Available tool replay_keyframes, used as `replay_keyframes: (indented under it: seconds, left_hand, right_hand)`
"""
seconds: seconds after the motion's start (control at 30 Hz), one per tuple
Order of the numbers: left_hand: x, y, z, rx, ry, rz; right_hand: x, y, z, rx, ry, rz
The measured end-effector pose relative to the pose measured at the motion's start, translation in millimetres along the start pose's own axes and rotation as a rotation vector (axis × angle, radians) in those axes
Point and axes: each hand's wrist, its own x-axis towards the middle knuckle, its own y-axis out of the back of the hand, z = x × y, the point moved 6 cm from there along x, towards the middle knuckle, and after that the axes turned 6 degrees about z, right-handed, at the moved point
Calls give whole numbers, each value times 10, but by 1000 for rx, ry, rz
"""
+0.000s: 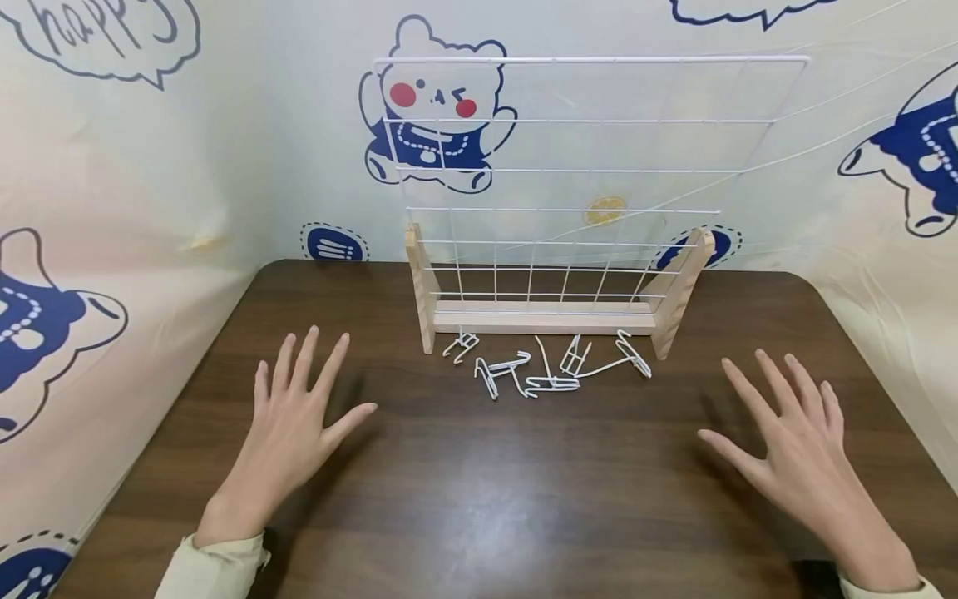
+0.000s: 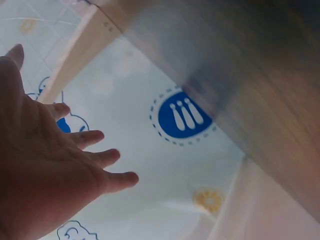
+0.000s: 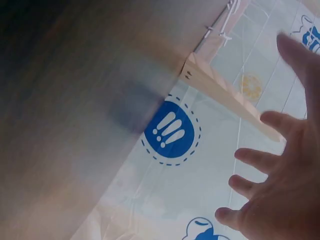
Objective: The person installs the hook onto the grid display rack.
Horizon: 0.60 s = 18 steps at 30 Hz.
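Both hands are spread with straight fingers and hold nothing. In the head view, the left hand (image 1: 288, 433) is over the table's left side, and the right hand (image 1: 793, 449) is over its right side. Between and beyond them stands a white wire grid rack (image 1: 569, 171) on a pale wooden base (image 1: 542, 318). Several white wire hooks (image 1: 552, 383) lie loose along the front of that base, apart from both hands. In the left wrist view the left palm (image 2: 55, 160) shows with fingers apart. The right wrist view likewise shows the right hand (image 3: 280, 175) with fingers spread.
The dark brown wooden table (image 1: 479, 499) has rounded far corners. A pale printed sheet (image 1: 322, 150) with cartoon bears rises behind and beside it. The rack's wooden side supports (image 1: 683, 291) stand near the table's far edge.
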Motion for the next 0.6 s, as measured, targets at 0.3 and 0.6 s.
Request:
replay_keyframes:
  seconds: [0.3,0.6]
  left_hand:
    - [246,97,170,-164,-81,-14]
    - [559,134,231,-309,-121,19]
  right_hand:
    - [98,96,-175,152,41,18]
    - [263,-27,-401,221,48,-84]
